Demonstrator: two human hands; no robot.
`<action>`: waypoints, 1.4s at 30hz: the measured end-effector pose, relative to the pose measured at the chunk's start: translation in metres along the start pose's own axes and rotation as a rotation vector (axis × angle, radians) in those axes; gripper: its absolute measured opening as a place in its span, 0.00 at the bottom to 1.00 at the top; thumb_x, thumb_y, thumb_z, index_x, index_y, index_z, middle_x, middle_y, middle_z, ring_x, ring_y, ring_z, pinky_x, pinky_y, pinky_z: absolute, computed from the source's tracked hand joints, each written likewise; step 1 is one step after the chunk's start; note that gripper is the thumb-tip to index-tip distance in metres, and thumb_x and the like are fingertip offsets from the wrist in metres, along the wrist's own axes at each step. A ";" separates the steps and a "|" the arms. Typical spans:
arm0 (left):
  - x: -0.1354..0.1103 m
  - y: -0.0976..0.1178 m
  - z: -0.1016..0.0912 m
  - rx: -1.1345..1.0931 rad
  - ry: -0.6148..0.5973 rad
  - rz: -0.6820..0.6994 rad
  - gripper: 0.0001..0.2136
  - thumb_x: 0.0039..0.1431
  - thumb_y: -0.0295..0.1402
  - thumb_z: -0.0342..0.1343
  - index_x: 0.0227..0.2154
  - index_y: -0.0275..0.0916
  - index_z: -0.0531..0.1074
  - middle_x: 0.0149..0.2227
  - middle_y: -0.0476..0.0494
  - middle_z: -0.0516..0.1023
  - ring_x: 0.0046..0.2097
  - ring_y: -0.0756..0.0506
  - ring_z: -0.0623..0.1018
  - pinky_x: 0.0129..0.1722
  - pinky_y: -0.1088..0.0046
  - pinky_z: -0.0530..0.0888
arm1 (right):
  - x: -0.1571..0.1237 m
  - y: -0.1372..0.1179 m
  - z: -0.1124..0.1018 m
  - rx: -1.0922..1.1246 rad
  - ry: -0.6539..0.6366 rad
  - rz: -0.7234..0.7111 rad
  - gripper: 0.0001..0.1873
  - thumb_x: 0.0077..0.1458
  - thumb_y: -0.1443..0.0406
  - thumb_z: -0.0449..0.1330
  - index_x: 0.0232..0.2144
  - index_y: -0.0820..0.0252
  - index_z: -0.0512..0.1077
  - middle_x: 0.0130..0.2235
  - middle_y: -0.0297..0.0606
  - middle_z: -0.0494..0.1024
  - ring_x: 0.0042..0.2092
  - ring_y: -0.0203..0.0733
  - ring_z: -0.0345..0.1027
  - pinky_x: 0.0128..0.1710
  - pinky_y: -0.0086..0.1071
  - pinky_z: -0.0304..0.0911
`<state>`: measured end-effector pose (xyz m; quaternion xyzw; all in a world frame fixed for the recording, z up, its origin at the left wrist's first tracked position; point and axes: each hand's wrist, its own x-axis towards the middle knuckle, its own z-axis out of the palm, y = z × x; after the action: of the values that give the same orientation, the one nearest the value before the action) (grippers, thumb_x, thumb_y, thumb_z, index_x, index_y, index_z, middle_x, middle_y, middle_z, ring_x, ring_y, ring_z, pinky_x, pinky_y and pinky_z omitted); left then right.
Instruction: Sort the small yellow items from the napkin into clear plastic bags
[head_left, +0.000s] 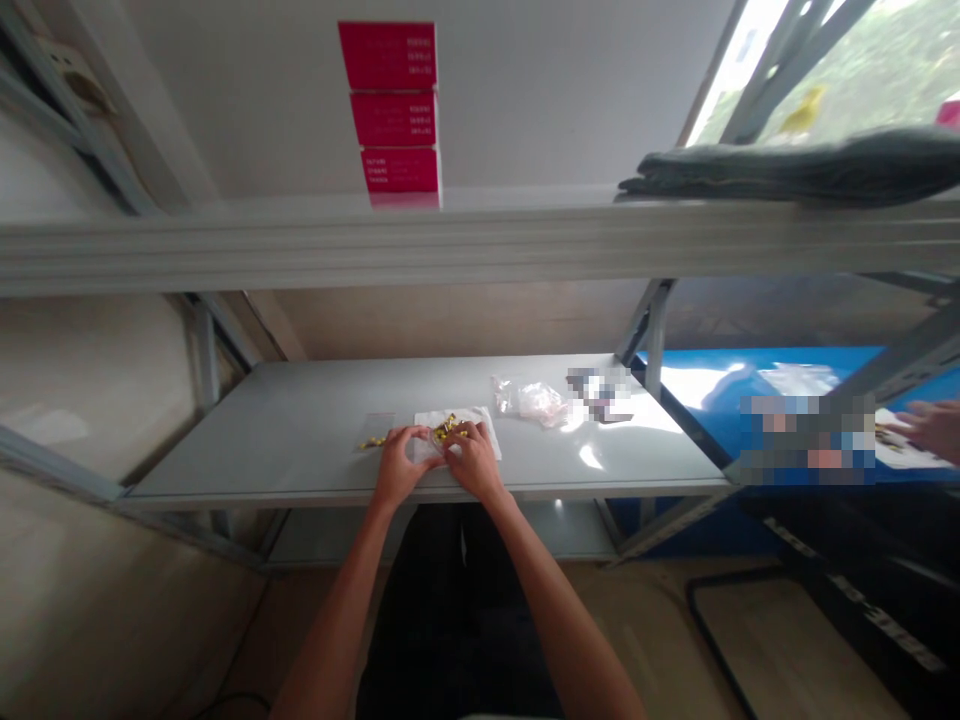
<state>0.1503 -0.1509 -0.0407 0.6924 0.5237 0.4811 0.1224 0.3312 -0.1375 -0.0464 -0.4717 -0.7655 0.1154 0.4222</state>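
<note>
Both my hands rest close together on the lower grey shelf (pixel 300 430) near its front edge. My left hand (pixel 399 462) has its fingers curled down beside a white sheet (pixel 480 420). My right hand (pixel 474 460) lies on that sheet with its fingers bent over a small heap of tiny yellow pieces (pixel 448 430). A few more yellow pieces (pixel 373 441) lie just left of my left hand. What the fingertips pinch is too small to make out.
Clear plastic bags (pixel 536 400) lie to the right on the shelf. Three pink boxes (pixel 394 110) are stacked on the upper shelf, with a folded grey cloth (pixel 795 170) at its right. Another person's hand (pixel 934 428) works over a blue surface (pixel 705 385) at far right.
</note>
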 end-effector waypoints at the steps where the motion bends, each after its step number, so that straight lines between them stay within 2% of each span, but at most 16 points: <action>1: 0.000 -0.001 0.001 -0.002 -0.017 -0.006 0.19 0.46 0.37 0.71 0.42 0.44 0.75 0.43 0.43 0.80 0.47 0.37 0.77 0.52 0.58 0.73 | 0.000 0.000 -0.002 0.036 0.035 0.022 0.07 0.57 0.71 0.62 0.34 0.56 0.80 0.44 0.43 0.76 0.47 0.49 0.63 0.52 0.44 0.63; 4: 0.000 -0.001 0.002 0.005 -0.077 0.001 0.20 0.47 0.37 0.71 0.44 0.44 0.75 0.42 0.44 0.81 0.44 0.39 0.78 0.50 0.59 0.73 | 0.001 -0.002 -0.007 0.146 0.107 0.056 0.07 0.61 0.67 0.61 0.36 0.55 0.80 0.42 0.41 0.77 0.47 0.46 0.66 0.52 0.42 0.63; 8: -0.001 0.003 0.003 0.002 -0.104 0.014 0.20 0.49 0.38 0.69 0.45 0.44 0.74 0.43 0.43 0.81 0.41 0.41 0.79 0.49 0.60 0.73 | 0.003 -0.004 -0.010 0.180 0.019 -0.017 0.07 0.62 0.65 0.62 0.36 0.54 0.81 0.43 0.41 0.77 0.47 0.45 0.67 0.53 0.42 0.63; 13: -0.001 0.007 0.000 -0.123 -0.054 -0.083 0.24 0.46 0.43 0.71 0.46 0.43 0.74 0.41 0.45 0.80 0.39 0.43 0.77 0.46 0.64 0.73 | 0.006 -0.007 -0.009 0.237 -0.054 -0.090 0.11 0.66 0.62 0.58 0.36 0.55 0.80 0.44 0.41 0.79 0.48 0.44 0.68 0.54 0.40 0.62; 15: 0.000 0.008 -0.003 -0.232 -0.067 -0.136 0.28 0.44 0.45 0.72 0.47 0.42 0.73 0.40 0.45 0.80 0.38 0.44 0.77 0.44 0.67 0.73 | 0.006 -0.007 -0.010 0.311 -0.038 -0.074 0.12 0.65 0.60 0.59 0.33 0.57 0.79 0.39 0.40 0.79 0.43 0.42 0.69 0.49 0.38 0.63; 18: 0.002 0.009 -0.010 -0.456 -0.106 -0.243 0.25 0.54 0.51 0.64 0.48 0.39 0.74 0.33 0.45 0.80 0.36 0.45 0.77 0.42 0.69 0.72 | 0.003 -0.007 -0.012 0.443 0.071 0.079 0.15 0.65 0.57 0.57 0.31 0.59 0.76 0.31 0.36 0.75 0.32 0.37 0.65 0.36 0.31 0.61; 21: 0.003 0.010 -0.015 -0.563 -0.095 -0.297 0.22 0.61 0.54 0.56 0.39 0.37 0.77 0.26 0.46 0.77 0.35 0.45 0.77 0.43 0.69 0.72 | 0.000 -0.009 -0.015 0.551 0.056 0.165 0.16 0.63 0.55 0.58 0.29 0.60 0.74 0.27 0.33 0.72 0.27 0.34 0.60 0.28 0.28 0.55; 25: 0.003 0.007 -0.016 -0.539 -0.121 -0.304 0.18 0.56 0.50 0.63 0.30 0.38 0.78 0.29 0.45 0.79 0.36 0.45 0.77 0.43 0.71 0.71 | 0.000 -0.012 -0.019 0.609 -0.083 0.145 0.14 0.60 0.56 0.60 0.29 0.60 0.75 0.26 0.33 0.74 0.25 0.33 0.58 0.26 0.27 0.53; 31: 0.002 0.003 -0.015 -0.494 -0.181 -0.313 0.16 0.55 0.48 0.64 0.28 0.37 0.77 0.30 0.45 0.80 0.36 0.45 0.76 0.40 0.72 0.70 | -0.001 -0.011 -0.018 0.625 -0.082 0.167 0.14 0.61 0.55 0.60 0.31 0.59 0.73 0.27 0.34 0.77 0.25 0.32 0.57 0.25 0.27 0.52; 36: 0.002 0.003 -0.016 -0.437 -0.201 -0.286 0.17 0.56 0.49 0.62 0.28 0.38 0.75 0.28 0.47 0.77 0.34 0.46 0.74 0.38 0.73 0.70 | 0.001 -0.009 -0.013 0.645 -0.084 0.165 0.15 0.58 0.54 0.63 0.39 0.60 0.73 0.29 0.33 0.76 0.25 0.33 0.58 0.26 0.27 0.54; 40: 0.001 0.002 -0.014 -0.393 -0.200 -0.238 0.16 0.58 0.48 0.61 0.29 0.38 0.74 0.29 0.48 0.76 0.34 0.46 0.74 0.37 0.74 0.70 | 0.004 -0.010 -0.014 0.577 -0.198 0.110 0.15 0.60 0.55 0.60 0.32 0.61 0.76 0.28 0.34 0.75 0.27 0.34 0.61 0.28 0.27 0.55; 42: 0.001 0.002 -0.013 -0.380 -0.218 -0.214 0.15 0.59 0.47 0.61 0.31 0.38 0.76 0.31 0.47 0.77 0.36 0.46 0.75 0.39 0.73 0.70 | 0.005 -0.011 -0.017 0.555 -0.199 0.077 0.17 0.62 0.55 0.58 0.30 0.61 0.76 0.29 0.35 0.76 0.30 0.35 0.64 0.31 0.28 0.57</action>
<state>0.1410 -0.1553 -0.0317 0.6454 0.4779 0.4775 0.3565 0.3359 -0.1430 -0.0267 -0.3532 -0.7238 0.3820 0.4533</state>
